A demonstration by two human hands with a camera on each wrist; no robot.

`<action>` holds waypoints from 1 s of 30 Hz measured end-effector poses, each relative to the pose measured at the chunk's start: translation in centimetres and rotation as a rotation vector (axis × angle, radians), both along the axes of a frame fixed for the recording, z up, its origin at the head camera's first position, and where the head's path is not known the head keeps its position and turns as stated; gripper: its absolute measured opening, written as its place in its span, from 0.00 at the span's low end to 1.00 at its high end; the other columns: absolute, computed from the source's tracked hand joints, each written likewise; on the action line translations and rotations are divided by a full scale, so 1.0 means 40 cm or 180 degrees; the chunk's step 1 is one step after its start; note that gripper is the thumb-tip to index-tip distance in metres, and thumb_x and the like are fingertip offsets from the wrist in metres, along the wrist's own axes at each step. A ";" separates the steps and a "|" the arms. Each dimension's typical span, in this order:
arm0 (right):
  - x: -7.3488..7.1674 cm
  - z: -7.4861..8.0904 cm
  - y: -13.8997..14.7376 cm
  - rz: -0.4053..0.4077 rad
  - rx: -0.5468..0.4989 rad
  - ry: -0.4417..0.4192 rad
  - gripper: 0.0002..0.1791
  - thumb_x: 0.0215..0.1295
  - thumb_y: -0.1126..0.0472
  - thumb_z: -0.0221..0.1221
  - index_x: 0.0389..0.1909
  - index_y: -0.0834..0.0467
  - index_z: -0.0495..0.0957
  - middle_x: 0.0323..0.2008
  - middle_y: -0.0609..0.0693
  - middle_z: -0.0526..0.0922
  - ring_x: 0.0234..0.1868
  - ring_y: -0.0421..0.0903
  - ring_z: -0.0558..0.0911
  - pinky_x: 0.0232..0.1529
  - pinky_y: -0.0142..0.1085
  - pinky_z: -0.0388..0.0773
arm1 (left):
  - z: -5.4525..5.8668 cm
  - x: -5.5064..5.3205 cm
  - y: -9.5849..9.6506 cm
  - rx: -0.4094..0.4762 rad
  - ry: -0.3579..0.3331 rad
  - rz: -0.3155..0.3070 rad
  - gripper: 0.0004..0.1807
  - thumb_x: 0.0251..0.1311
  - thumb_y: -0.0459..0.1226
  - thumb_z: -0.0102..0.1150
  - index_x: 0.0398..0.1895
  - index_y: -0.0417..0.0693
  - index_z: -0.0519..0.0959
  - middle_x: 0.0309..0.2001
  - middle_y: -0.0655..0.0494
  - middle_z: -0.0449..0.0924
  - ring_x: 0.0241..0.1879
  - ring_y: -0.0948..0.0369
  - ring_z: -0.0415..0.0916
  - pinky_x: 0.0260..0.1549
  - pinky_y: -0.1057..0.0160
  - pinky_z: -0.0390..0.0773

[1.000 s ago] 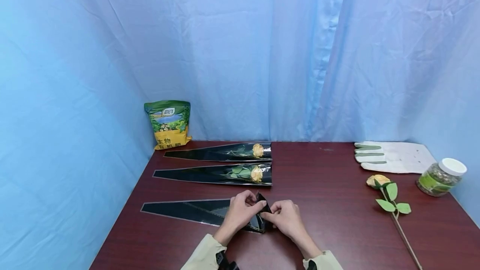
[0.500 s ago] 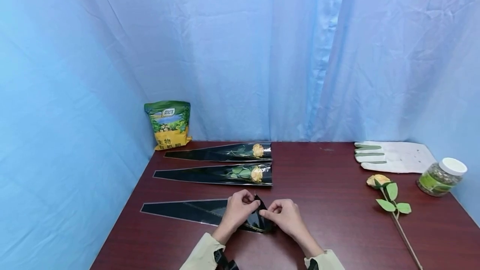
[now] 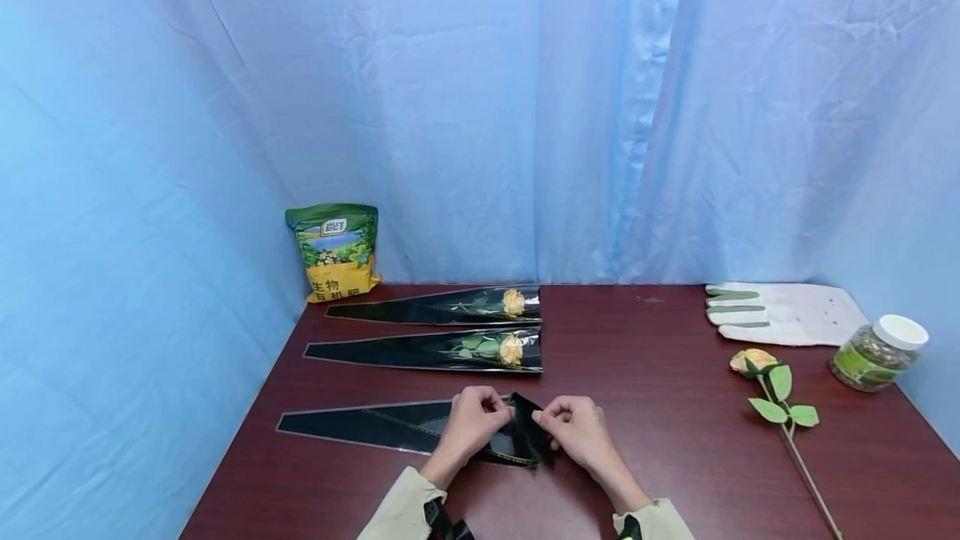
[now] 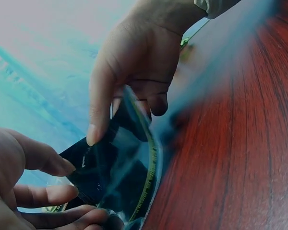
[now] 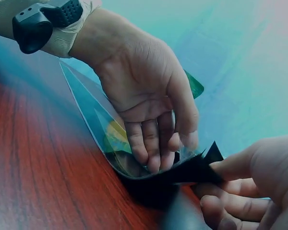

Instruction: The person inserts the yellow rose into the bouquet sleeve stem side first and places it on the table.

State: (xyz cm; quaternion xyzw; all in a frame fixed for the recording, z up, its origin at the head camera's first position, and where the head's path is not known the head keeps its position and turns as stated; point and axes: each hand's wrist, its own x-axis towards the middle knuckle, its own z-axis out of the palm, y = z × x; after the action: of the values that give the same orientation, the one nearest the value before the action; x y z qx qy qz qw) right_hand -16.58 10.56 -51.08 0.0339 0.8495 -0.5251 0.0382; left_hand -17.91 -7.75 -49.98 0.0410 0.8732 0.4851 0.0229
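Note:
A long, tapered flower sleeve [image 3: 337, 425], black with a clear front, lies on the table with its narrow end to the left. My left hand [image 3: 469, 423] pinches the film near its wide end, thumb and forefinger together. On the other side of the mouth, my right hand [image 3: 581, 433] pinches the black edge between thumb and fingers. The mouth gapes between the hands, and the right wrist view shows the black layer [image 5: 153, 187] bent away from the clear film. Part of the sleeve's middle is hidden behind the left hand.
Two sleeves [image 3: 375, 352] [image 3: 390, 309], each holding a yellow rose, lie farther back. A loose yellow rose [image 3: 776, 394] lies at the right, near a white-lidded jar [image 3: 877, 352] and a glove [image 3: 795, 313]. A green-and-yellow bag [image 3: 333, 252] stands at the back left.
My left hand has shifted slightly left and my right hand slightly right, widening the gap between them. The sleeve's black edge has been drawn apart from the clear front.

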 end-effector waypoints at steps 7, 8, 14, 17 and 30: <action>-0.009 -0.013 0.006 -0.0148 0.0107 0.0005 0.09 0.58 0.60 0.69 0.20 0.54 0.82 0.13 0.45 0.82 0.14 0.40 0.78 0.19 0.29 0.71 | -0.012 -0.010 0.000 -0.0009 0.0107 0.0040 0.09 0.56 0.32 0.62 0.19 0.41 0.82 0.19 0.52 0.84 0.19 0.69 0.77 0.25 0.73 0.71; -0.010 -0.013 0.006 -0.0157 0.0139 0.0025 0.09 0.58 0.60 0.69 0.21 0.54 0.82 0.14 0.45 0.82 0.14 0.39 0.78 0.19 0.29 0.71 | -0.014 -0.011 0.000 0.0010 0.0112 0.0044 0.09 0.56 0.31 0.61 0.19 0.40 0.82 0.20 0.50 0.85 0.19 0.68 0.79 0.26 0.73 0.72; -0.010 -0.016 0.010 -0.0101 0.0198 0.0132 0.05 0.57 0.61 0.69 0.25 0.53 0.83 0.16 0.46 0.84 0.14 0.38 0.78 0.19 0.29 0.72 | -0.026 -0.013 -0.004 0.0062 0.0184 -0.0046 0.10 0.57 0.30 0.61 0.19 0.39 0.81 0.20 0.47 0.84 0.20 0.61 0.83 0.26 0.73 0.75; -0.009 -0.019 0.011 -0.0051 0.0209 0.0159 0.04 0.58 0.61 0.69 0.26 0.53 0.84 0.17 0.46 0.84 0.14 0.38 0.78 0.19 0.29 0.71 | -0.028 -0.013 -0.004 0.0026 0.0196 -0.0079 0.10 0.58 0.30 0.61 0.19 0.39 0.81 0.20 0.47 0.84 0.20 0.61 0.83 0.24 0.74 0.73; -0.011 -0.027 0.010 -0.0118 0.0273 0.0232 0.05 0.57 0.62 0.69 0.24 0.54 0.84 0.14 0.45 0.82 0.12 0.36 0.76 0.18 0.29 0.69 | -0.023 -0.004 -0.002 -0.0256 0.0211 -0.0304 0.11 0.52 0.35 0.68 0.15 0.45 0.80 0.16 0.63 0.74 0.19 0.73 0.65 0.23 0.73 0.67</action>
State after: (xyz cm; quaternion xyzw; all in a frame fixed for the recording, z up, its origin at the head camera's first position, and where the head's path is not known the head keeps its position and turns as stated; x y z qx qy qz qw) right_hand -17.04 10.96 -52.17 0.0320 0.8712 -0.4898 -0.0040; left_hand -18.08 -7.83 -50.91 0.0977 0.8893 0.4463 0.0188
